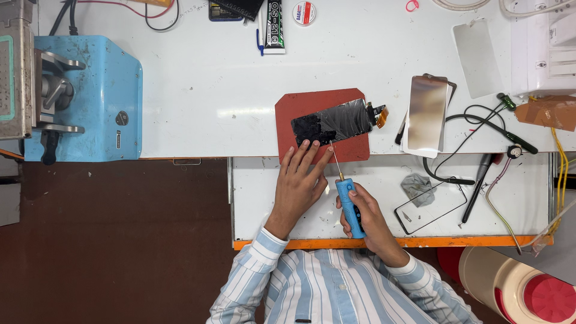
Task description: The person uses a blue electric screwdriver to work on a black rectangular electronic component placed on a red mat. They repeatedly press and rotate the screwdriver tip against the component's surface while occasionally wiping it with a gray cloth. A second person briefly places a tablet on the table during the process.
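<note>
A blue tool [350,207], a black screen panel [332,122], a rust-red mat [300,105], and blue-and-white striped sleeves [258,264].

A screen [332,123] lies on a mat [312,105] at the middle of the desk [210,90]. The left hand [298,180] rests at the screen's near edge; the right hand [367,221], just beside it, holds a tool [350,207] whose tip touches the screen. A machine [84,99] stands far left; a glass panel [431,208] lies right.

Under the left hand's [298,183] fingertips a glossy black glass panel [332,122] is lying on a matt red rubbery mat [312,105]. The right hand [370,223] is gripping a smooth blue plastic handle [350,206] with a thin metal tip.
</note>
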